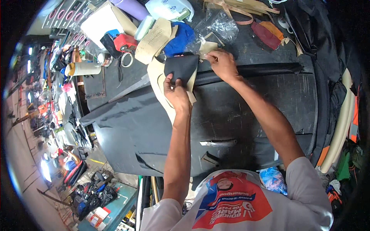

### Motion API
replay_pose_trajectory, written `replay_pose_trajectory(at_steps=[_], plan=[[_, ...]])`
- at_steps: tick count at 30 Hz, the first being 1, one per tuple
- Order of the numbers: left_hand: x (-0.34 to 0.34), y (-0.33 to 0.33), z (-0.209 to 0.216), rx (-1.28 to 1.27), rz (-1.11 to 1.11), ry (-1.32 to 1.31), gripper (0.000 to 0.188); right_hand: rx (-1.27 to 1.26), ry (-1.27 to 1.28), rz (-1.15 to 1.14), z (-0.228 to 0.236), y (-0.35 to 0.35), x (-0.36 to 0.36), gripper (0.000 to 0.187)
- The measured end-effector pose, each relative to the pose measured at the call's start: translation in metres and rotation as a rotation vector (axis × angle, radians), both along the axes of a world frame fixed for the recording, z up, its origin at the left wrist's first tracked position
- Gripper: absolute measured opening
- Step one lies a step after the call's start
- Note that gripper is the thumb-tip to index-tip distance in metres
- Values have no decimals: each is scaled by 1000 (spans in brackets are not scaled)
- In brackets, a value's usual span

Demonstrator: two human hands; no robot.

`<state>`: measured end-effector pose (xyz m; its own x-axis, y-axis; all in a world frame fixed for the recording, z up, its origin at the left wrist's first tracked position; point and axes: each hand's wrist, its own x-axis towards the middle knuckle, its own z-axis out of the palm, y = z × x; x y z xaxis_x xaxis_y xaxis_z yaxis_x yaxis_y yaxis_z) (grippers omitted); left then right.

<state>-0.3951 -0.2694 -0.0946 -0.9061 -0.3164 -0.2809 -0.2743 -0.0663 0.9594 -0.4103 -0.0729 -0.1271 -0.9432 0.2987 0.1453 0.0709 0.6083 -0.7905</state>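
Observation:
A flat black piece of material (181,66), squarish in shape, lies over tan paper patterns (157,75) near the far side of the black-covered table. My left hand (177,94) grips its lower edge, thumb and fingers closed on it and perhaps on the paper beneath. To the right, my right hand (222,64) is pinched closed beside a small tan paper scrap (208,47). Whatever lies between its fingertips is too small to make out. A long strip of black sheet (250,71) runs under and past my right wrist.
Nearer me lie a cutter knife (218,143) and a small dark block (210,158). Beyond my hands are blue cloth (179,39), a clear plastic bag (221,25), a red tape dispenser (125,41) and maroon scraps (266,35). Black material (308,34) hangs at right.

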Motion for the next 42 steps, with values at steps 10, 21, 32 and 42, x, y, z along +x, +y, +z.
replay_pose_trajectory(at_steps=[10, 21, 32, 42], plan=[[-2, 53, -50, 54, -111, -3, 34, 26, 63, 27, 13, 2, 6, 15], [-49, 132, -54, -451, -483, 308, 33, 148, 76, 82, 52, 65, 45, 13], [42, 100, 7, -520, -708, 391, 33, 183, -99, -188, 40, 100, 126, 33], [255, -179, 53, -725, -700, -114, 33, 58, -301, 231, 44, -34, 293, 46]])
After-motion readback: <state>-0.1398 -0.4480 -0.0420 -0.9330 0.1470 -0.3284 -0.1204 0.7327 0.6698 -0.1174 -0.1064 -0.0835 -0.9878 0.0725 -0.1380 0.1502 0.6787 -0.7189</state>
